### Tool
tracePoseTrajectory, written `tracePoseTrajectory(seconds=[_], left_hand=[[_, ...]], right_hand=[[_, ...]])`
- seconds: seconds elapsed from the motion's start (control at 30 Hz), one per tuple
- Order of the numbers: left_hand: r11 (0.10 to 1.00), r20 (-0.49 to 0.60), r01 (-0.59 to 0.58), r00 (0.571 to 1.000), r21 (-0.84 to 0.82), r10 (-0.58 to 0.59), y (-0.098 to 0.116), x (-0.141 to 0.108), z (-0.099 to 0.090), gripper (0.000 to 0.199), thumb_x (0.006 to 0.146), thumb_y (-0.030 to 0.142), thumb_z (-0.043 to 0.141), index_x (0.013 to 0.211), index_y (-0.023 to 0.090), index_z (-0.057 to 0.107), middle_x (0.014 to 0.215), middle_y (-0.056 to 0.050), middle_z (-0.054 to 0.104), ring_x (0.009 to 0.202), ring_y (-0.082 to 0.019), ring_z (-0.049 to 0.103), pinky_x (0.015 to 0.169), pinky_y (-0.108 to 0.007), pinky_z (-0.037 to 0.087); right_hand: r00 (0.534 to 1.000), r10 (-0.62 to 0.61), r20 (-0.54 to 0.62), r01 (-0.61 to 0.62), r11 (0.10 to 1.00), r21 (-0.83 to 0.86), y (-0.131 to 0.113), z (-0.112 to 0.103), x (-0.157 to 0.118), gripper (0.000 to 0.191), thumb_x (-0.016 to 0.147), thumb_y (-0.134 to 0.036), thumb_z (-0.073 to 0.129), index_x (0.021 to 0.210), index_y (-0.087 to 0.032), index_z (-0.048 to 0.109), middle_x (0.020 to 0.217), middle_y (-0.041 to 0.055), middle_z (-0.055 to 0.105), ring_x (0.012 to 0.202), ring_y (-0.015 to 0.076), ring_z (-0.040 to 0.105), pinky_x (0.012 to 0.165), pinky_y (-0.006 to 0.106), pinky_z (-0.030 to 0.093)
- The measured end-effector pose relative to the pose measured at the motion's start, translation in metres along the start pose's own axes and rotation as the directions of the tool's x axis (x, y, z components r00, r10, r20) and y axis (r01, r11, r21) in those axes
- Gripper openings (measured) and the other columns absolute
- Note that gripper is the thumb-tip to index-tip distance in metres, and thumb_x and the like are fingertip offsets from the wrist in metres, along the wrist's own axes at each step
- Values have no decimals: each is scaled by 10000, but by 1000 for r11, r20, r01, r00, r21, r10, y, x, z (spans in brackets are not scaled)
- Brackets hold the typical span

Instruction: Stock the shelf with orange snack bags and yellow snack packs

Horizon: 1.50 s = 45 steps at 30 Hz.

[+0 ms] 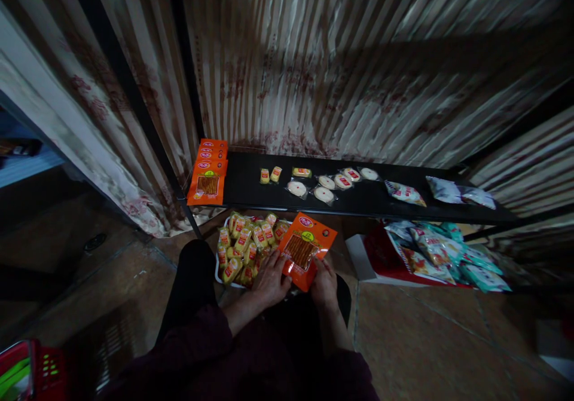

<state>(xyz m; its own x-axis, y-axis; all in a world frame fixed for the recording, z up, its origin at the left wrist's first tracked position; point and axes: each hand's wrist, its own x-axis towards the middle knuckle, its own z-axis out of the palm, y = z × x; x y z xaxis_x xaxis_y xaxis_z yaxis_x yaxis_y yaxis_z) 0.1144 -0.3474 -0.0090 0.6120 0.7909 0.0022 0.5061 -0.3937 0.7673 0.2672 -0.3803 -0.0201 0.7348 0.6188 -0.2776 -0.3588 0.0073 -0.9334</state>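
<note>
in front of the black shelf, i hold one orange packet with both hands, and its printed front looks up to me. my left hand has the fingers and thumb closed on the left lower edge of this packet. my right hand has its thumb pressed on the right lower edge; its other fingers are mostly hidden, so i cannot tell how they bend. before the shelf's left half there is a white tray, full of small yellow packs, and the orange packet is above its right side. on the shelf's left end, more orange packets lie overlapping. in the shelf's middle are round white pieces in clear wrapping. under the shelf's right end, a box contains snack bags.
</note>
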Motion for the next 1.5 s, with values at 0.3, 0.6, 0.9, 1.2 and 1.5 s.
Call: tracePoseTrajectory(seconds=[0.3, 0.6, 0.9, 1.2, 1.5], left_hand=[[996, -130, 45, 990, -76, -55, -2, 7, -14, 577, 852, 388, 466, 1350, 96, 433, 1471, -183, 369, 1391, -283, 291, 1146, -480, 255], [964, -241, 109, 956, -244, -169, -10, 14, -30, 503, 831, 344, 495, 1289, 137, 494, 1400, -159, 472, 1320, -268, 407, 1117, -465, 299], [912, -316, 141, 909, -385, -274, -13, 24, -44, 459, 819, 298, 497, 1250, 139, 517, 1356, -140, 511, 1289, -241, 442, 1108, -420, 315], [657, -260, 171, 823, -734, -506, -34, 32, -61, 489, 746, 200, 574, 1231, 209, 514, 1022, -57, 678, 914, -181, 644, 895, -350, 479], [388, -177, 98, 769, -917, -614, -37, 33, -80, 279, 678, 164, 647, 955, 198, 632, 929, -54, 703, 834, -185, 668, 818, -350, 524]], right_hand=[[993, 61, 106, -72, 991, 114, -15, 38, -6, 317, 560, -353, 781, 805, -199, 650, 688, -28, 716, 598, 160, 663, 572, 258, 523], [983, 75, 169, -102, 983, 154, -19, 67, -19, 322, 553, -343, 790, 820, -206, 672, 756, 2, 736, 692, 205, 692, 628, 297, 545], [969, 111, 219, -139, 983, 120, -22, 77, -24, 304, 567, -332, 796, 818, -210, 676, 765, -1, 736, 695, 198, 689, 628, 286, 544], [976, 153, 158, -168, 982, 88, -14, 85, -22, 278, 524, -299, 810, 749, -206, 675, 719, -27, 727, 657, 172, 673, 640, 279, 542], [909, 168, 380, -199, 979, 41, -28, 101, -31, 299, 576, -313, 778, 851, -245, 680, 787, -14, 740, 781, 216, 698, 687, 317, 553]])
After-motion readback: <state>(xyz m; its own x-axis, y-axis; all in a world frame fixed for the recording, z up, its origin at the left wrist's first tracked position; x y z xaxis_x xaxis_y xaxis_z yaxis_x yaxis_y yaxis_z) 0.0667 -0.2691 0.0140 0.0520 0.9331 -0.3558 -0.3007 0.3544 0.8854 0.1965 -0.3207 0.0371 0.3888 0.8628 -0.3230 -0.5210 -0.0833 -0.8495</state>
